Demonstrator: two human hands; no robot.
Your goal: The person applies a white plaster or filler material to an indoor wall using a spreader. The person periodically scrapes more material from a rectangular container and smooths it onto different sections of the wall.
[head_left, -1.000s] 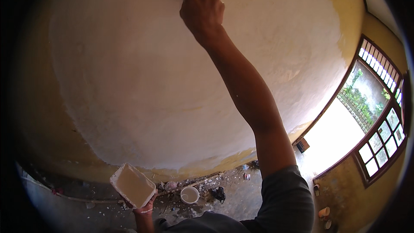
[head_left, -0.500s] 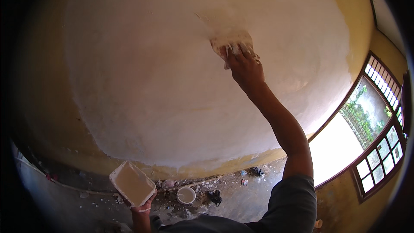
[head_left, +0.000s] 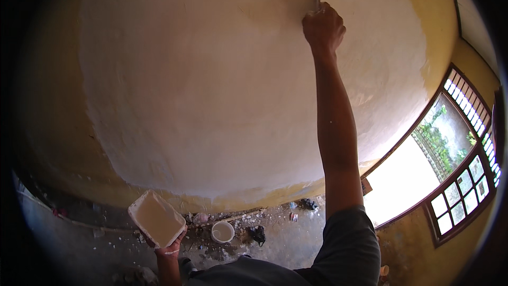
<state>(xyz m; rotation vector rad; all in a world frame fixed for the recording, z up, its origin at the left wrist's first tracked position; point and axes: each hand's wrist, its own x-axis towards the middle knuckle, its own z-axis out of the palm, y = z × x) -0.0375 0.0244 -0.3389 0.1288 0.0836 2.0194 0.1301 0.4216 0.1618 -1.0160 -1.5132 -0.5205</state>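
Note:
High on the wall [head_left: 211,85], my right hand [head_left: 324,29] is closed around a putty knife [head_left: 317,1], its blade seen nearly edge-on. The arm is stretched far up. Where the blade meets the wall is partly hidden by the hand. A broad pale coat of filler covers most of the yellow wall, with faint streaks near the knife. Low on the left, my left hand [head_left: 170,249] grips a white rectangular tub [head_left: 142,224] from beneath and the side. Smooth beige filler [head_left: 159,220] lies in the tub, which is tilted toward me.
On the floor by the wall's foot stand a round white bucket [head_left: 223,232] and a black plastic bag [head_left: 257,235]. Another dark bag [head_left: 308,204] and scattered debris lie along the base. To the right are a bright doorway [head_left: 407,180] and a paned window [head_left: 463,201].
My right hand has moved up and to the right along the wall, and the knife has turned from broadside to edge-on. The left hand and tub have shifted slightly left and up.

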